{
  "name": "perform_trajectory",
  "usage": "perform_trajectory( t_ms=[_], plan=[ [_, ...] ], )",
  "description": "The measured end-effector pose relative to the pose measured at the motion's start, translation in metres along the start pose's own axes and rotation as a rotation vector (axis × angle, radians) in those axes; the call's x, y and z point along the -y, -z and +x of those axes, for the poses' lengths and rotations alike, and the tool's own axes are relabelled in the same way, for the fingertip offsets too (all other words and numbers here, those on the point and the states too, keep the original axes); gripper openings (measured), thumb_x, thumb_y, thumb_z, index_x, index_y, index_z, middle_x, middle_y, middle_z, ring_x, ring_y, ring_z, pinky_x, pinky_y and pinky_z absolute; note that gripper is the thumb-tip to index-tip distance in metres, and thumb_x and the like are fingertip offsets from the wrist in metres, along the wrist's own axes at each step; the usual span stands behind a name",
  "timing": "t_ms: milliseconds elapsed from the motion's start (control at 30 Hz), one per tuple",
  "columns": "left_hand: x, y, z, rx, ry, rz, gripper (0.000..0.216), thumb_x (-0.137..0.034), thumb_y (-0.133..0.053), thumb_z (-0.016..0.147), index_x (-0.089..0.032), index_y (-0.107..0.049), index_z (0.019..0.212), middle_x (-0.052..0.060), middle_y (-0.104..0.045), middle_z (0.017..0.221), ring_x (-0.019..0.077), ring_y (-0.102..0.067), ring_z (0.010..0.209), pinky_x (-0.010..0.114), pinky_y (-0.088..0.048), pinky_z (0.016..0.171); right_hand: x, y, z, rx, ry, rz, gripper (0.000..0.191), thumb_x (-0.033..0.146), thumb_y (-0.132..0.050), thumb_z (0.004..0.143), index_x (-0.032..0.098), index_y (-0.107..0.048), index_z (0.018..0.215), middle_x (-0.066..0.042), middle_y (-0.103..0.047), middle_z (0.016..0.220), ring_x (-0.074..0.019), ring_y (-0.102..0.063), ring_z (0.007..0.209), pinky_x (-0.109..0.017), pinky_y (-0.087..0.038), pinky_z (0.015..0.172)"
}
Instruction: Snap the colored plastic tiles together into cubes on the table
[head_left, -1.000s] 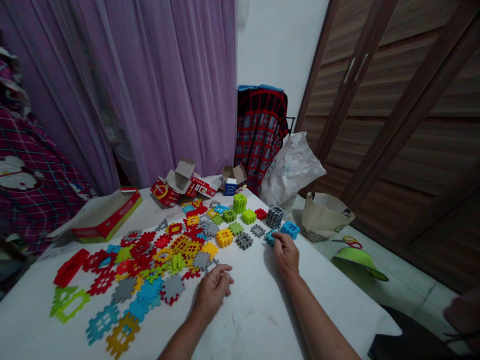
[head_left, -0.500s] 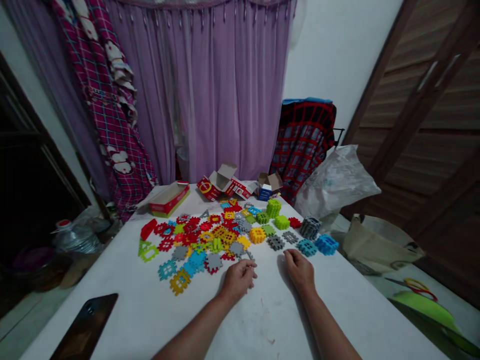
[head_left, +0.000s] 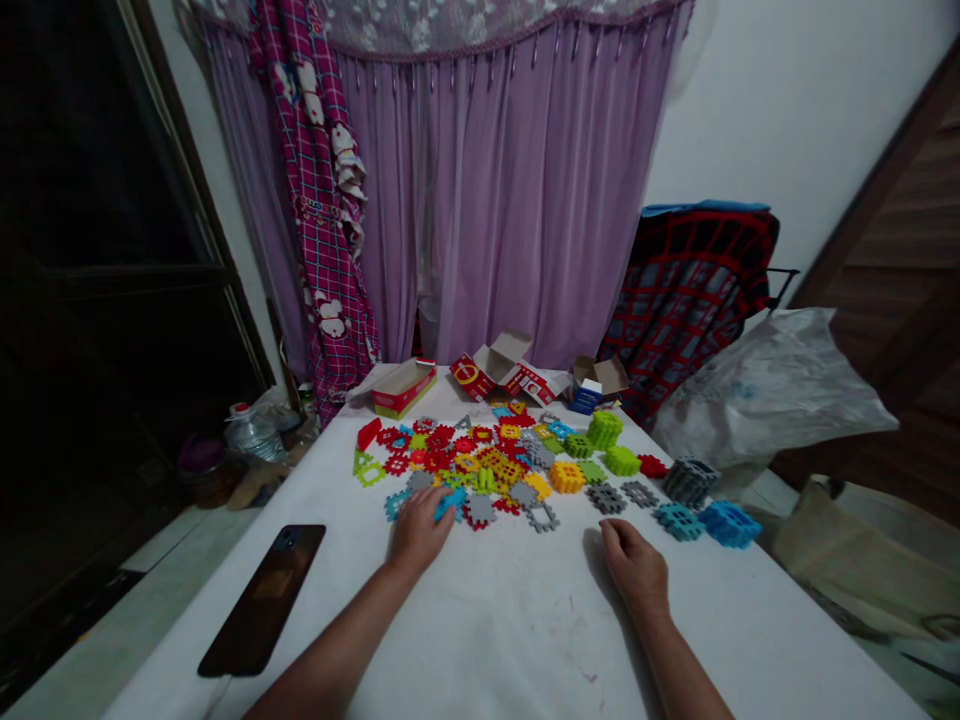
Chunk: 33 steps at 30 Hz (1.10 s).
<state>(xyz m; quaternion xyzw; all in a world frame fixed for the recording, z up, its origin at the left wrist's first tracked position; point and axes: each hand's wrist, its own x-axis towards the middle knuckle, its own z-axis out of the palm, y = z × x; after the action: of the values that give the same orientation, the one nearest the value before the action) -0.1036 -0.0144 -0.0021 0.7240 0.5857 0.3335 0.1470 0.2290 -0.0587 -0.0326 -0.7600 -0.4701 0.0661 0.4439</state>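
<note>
A spread of flat interlocking plastic tiles point(head_left: 480, 465) in red, yellow, blue, grey and green covers the middle of the white table point(head_left: 510, 640). My left hand point(head_left: 418, 528) lies on the near left edge of that spread, fingers curled over blue tiles point(head_left: 450, 503). My right hand point(head_left: 636, 566) rests palm down on bare table, fingers loosely bent, holding nothing. Just beyond it lie grey tiles point(head_left: 606, 498) and built cubes: teal point(head_left: 678, 520), blue point(head_left: 729, 523), grey point(head_left: 690, 480), green point(head_left: 621, 460) and yellow point(head_left: 567, 476).
A dark phone point(head_left: 262, 598) lies on the table's near left. Open cardboard boxes point(head_left: 496, 370) and a red-sided box lid point(head_left: 403, 386) sit at the far edge before purple curtains. A plastic bag point(head_left: 772, 390) and a draped chair point(head_left: 686, 290) stand at right.
The view swung left and up, bringing the phone in. My left hand moved left onto the blue tiles. My right hand drew back from the teal cube to bare table.
</note>
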Motion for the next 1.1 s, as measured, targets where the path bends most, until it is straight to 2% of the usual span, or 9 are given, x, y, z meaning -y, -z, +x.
perform_trajectory(
  t_ms=[100,167,233,300,467,633,767,933,1100],
  plan=[
    [0.021,0.008,0.004,0.04,0.151,0.291,0.059,-0.042,-0.06,0.082,-0.02,-0.051,0.137,0.015,-0.044,0.15,0.0311,-0.036,0.14,0.051,-0.022,0.116,0.0,0.0,0.0,0.002,-0.005,-0.025,0.046,0.058,-0.045,0.07,0.023,-0.074,0.08,-0.007,-0.074,0.076,-0.024,-0.066,0.068,-0.03,-0.045,0.06],
    [0.027,0.005,0.006,0.139,0.212,0.372,0.071,-0.051,-0.056,0.083,-0.019,-0.042,0.144,0.016,-0.033,0.156,0.0329,-0.027,0.144,0.055,-0.017,0.117,0.001,0.0,-0.001,0.0,-0.011,-0.034,0.047,0.058,-0.045,0.07,0.022,-0.073,0.08,-0.007,-0.074,0.076,-0.0246,-0.067,0.069,-0.03,-0.046,0.061],
    [0.027,0.0,0.01,0.203,0.187,0.382,0.071,-0.055,-0.051,0.086,-0.02,-0.039,0.146,0.015,-0.03,0.157,0.0321,-0.025,0.145,0.055,-0.015,0.117,0.004,-0.001,-0.003,-0.008,-0.01,-0.025,0.048,0.059,-0.045,0.069,0.022,-0.073,0.08,-0.007,-0.074,0.076,-0.0249,-0.068,0.071,-0.03,-0.046,0.061],
    [0.024,-0.003,0.017,0.184,0.158,0.36,0.063,-0.054,-0.048,0.088,-0.023,-0.044,0.143,0.013,-0.035,0.155,0.0301,-0.03,0.144,0.055,-0.016,0.117,0.006,-0.003,-0.005,-0.019,0.002,-0.005,0.048,0.06,-0.045,0.069,0.022,-0.073,0.08,-0.007,-0.074,0.077,-0.025,-0.068,0.072,-0.03,-0.048,0.062],
    [0.016,0.006,0.058,-0.032,0.176,0.35,0.036,-0.046,-0.046,0.092,-0.027,-0.064,0.118,0.006,-0.061,0.133,0.0262,-0.051,0.126,0.053,-0.02,0.115,0.006,-0.008,-0.007,0.013,0.066,0.061,0.045,0.06,-0.049,0.069,0.023,-0.073,0.077,-0.007,-0.075,0.079,-0.0249,-0.069,0.07,-0.03,-0.051,0.062],
    [0.017,0.014,0.133,0.108,0.105,0.476,0.042,-0.031,-0.044,0.093,-0.026,-0.053,0.133,0.005,-0.052,0.144,0.021,-0.044,0.133,0.037,-0.026,0.113,0.002,-0.008,-0.007,0.071,0.056,0.143,0.042,0.059,-0.053,0.071,0.023,-0.073,0.078,-0.006,-0.076,0.08,-0.0242,-0.07,0.071,-0.029,-0.053,0.064],
    [0.02,0.006,0.177,0.256,0.132,0.53,0.049,-0.047,-0.058,0.084,-0.025,-0.058,0.127,0.01,-0.058,0.138,0.0292,-0.05,0.128,0.044,-0.033,0.106,0.005,-0.005,-0.009,0.082,0.061,0.201,0.039,0.057,-0.053,0.075,0.023,-0.073,0.077,-0.006,-0.075,0.079,-0.0229,-0.069,0.07,-0.028,-0.054,0.062],
    [0.021,-0.001,0.195,0.344,0.166,0.568,0.041,-0.046,-0.059,0.08,-0.022,-0.067,0.114,0.012,-0.069,0.118,0.0303,-0.062,0.109,0.04,-0.045,0.092,0.015,-0.001,-0.008,0.116,0.069,0.238,0.04,0.055,-0.051,0.08,0.021,-0.071,0.077,-0.006,-0.074,0.075,-0.0211,-0.068,0.068,-0.027,-0.053,0.063],
    [0.014,0.01,0.186,0.264,0.103,0.546,0.041,-0.032,-0.036,0.094,-0.022,-0.065,0.121,0.009,-0.066,0.126,0.0256,-0.059,0.116,0.036,-0.044,0.096,0.021,0.002,-0.008,0.142,0.054,0.259,0.041,0.056,-0.05,0.081,0.02,-0.07,0.077,-0.006,-0.073,0.073,-0.0202,-0.066,0.064,-0.028,-0.051,0.062]
  ],
)
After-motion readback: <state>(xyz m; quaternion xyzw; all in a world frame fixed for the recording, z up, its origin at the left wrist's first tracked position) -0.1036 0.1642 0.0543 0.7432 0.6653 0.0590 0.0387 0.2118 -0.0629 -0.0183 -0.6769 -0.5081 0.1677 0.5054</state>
